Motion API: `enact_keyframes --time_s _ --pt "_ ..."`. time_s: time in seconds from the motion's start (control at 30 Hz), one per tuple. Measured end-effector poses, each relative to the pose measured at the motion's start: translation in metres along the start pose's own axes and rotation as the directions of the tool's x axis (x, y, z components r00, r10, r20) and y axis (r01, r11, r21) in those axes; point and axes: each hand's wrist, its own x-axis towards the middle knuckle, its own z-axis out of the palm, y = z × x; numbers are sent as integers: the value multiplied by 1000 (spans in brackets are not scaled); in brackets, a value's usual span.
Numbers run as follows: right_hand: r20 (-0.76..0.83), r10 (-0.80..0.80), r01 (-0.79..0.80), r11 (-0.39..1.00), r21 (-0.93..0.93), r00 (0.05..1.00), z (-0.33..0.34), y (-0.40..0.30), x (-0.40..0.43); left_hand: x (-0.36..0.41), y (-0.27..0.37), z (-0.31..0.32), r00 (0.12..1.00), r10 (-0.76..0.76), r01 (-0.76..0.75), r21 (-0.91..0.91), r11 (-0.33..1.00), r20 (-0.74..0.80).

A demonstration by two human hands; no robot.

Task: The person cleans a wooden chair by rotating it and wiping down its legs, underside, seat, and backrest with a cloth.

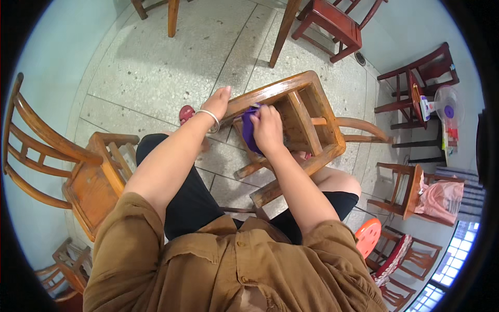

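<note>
A wooden chair (pixel 273 89) lies tipped over before my knees, its underside and leg rails turned up towards me. My left hand (pixel 217 102), with a bangle at the wrist, rests against the end of the chair's upper leg; its fingertips are partly hidden, so its hold cannot be told. My right hand (pixel 269 126) is closed on a purple cloth (pixel 249 130), pressed near the inner side of the same leg. Part of the cloth hangs below the fingers. The chair's curved back parts (pixel 362 126) point away to the right.
Another wooden chair (pixel 93 191) stands close at my left. A red chair (pixel 335 23) and wooden legs (pixel 286 33) are ahead. Along the right wall are several chairs, a fan (pixel 448 111), a pink cloth (pixel 438 195) and a red stool (pixel 368 237).
</note>
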Motion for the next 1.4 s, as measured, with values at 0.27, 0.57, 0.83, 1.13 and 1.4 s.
enact_keyframes --time_s 0.27,0.57,0.83,1.13,1.4 --pt "271 -96 73 993 93 958 -53 33 -67 5 -10 3 987 -133 120 -133 984 -94" --pt "61 94 -105 974 199 994 -4 10 4 -3 -8 -2 1000 18 -18 -5 1000 -3" --pt "-332 -30 64 994 93 943 -87 71 46 -15 7 -5 995 -7 27 200 979 -100" --pt "127 -20 70 913 -402 992 -71 91 47 -18 14 -9 991 -42 65 195 979 -124" --pt "515 -466 687 587 -429 720 -105 82 27 -23 25 -7 991 -34 64 242 968 -126"
